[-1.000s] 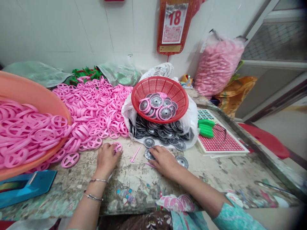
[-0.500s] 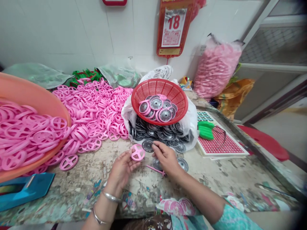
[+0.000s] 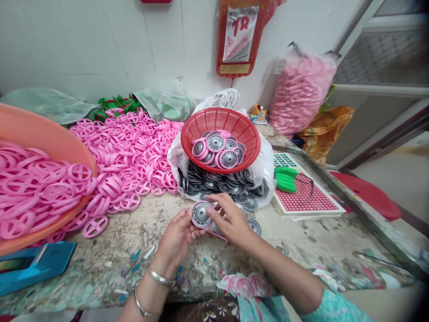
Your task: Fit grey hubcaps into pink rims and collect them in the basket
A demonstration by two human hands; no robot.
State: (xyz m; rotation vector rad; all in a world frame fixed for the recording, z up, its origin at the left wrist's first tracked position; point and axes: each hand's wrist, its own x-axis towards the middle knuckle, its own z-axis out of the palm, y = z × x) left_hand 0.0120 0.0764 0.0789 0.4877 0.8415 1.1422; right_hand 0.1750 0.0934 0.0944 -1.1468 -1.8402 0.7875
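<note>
Between my two hands is a pink toy wheel (image 3: 201, 214) with a grey hubcap disc lying in its face. My left hand (image 3: 179, 232) pinches its left rim. The thumb of my right hand (image 3: 231, 219) presses on the disc's right side, its fingers around the far edge. Under my right hand lie a thin pink stick (image 3: 217, 235) and loose grey discs (image 3: 254, 226), partly hidden. Just beyond, a white plastic bag (image 3: 266, 179) spills dark grey discs (image 3: 214, 181). On it rests a red mesh basket (image 3: 191, 120) with several pink wheels fitted with grey discs (image 3: 229, 158).
A heap of pink wheels (image 3: 127, 152) covers the table's left, beside an orange basin (image 3: 43, 125) full of them. A blue tape dispenser (image 3: 50, 266) sits front left. Sticker sheets (image 3: 311, 201) with a green piece (image 3: 286, 180) lie at right. Behind stands a bag of pink parts (image 3: 300, 94).
The grey disc in my right hand has moved left onto the pink wheel in my left hand. Both hands are now together on it. The view has shifted slightly.
</note>
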